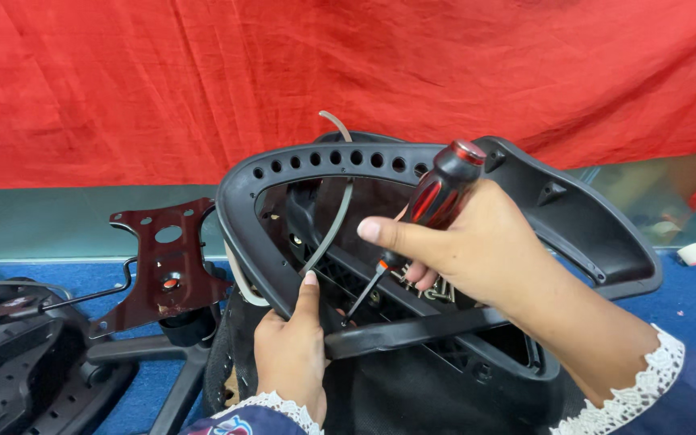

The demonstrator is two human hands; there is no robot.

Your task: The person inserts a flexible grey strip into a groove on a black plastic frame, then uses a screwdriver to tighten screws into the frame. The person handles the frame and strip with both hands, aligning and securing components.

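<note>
Right hand (477, 250) holding screwdriver (432, 205), left hand (290, 354) gripping frame (573, 217)

Bright even light, soft shadows, sharp focus, slight edge distortion.

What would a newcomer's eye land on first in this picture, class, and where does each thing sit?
First, the red cloth filling the whole background. Next, at centre, the right hand gripping a red-and-black screwdriver, its tip inside a black plastic chair frame that the left hand steadies from below. At left, a dark red metal seat plate stands on a chair base.
</note>
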